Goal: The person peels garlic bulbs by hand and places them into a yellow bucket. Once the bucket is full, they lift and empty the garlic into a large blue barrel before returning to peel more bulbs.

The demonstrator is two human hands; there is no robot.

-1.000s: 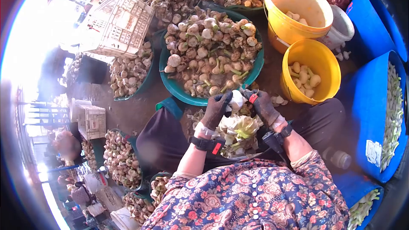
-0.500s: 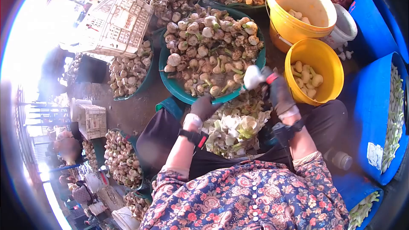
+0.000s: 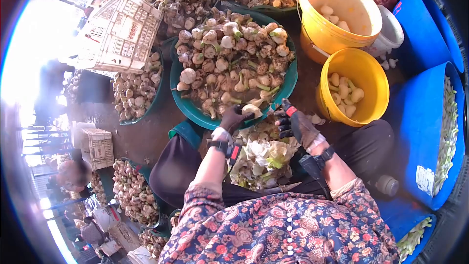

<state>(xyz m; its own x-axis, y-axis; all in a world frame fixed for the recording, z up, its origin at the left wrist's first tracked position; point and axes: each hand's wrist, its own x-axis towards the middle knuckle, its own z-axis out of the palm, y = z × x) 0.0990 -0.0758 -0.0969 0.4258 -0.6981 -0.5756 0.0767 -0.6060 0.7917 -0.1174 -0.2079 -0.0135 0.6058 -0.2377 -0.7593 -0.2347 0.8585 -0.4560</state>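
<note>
My left hand (image 3: 232, 119), in a dark glove, is closed around a pale garlic bulb (image 3: 252, 111) at the near rim of a green basin (image 3: 181, 102). The basin is heaped with dirty, unpeeled garlic bulbs (image 3: 222, 63). To the right, my gloved right hand (image 3: 300, 126) has its fingers apart, with a red band round one finger. No bulb shows in it; whether something small lies by the fingertips cannot be made out. Peeled skins and leaves (image 3: 261, 159) lie piled between my legs, below both hands.
A small yellow bucket (image 3: 378, 85) with peeled bulbs stands right of my right hand; a larger yellow bucket (image 3: 312, 24) is behind it. Blue containers (image 3: 400, 132) with green stems line the right. White crates (image 3: 122, 34) and more garlic tubs (image 3: 134, 193) are left.
The white bulb that was in my right hand is gone from it, and that hand has moved down and left. My left hand has taken hold of a garlic bulb.
</note>
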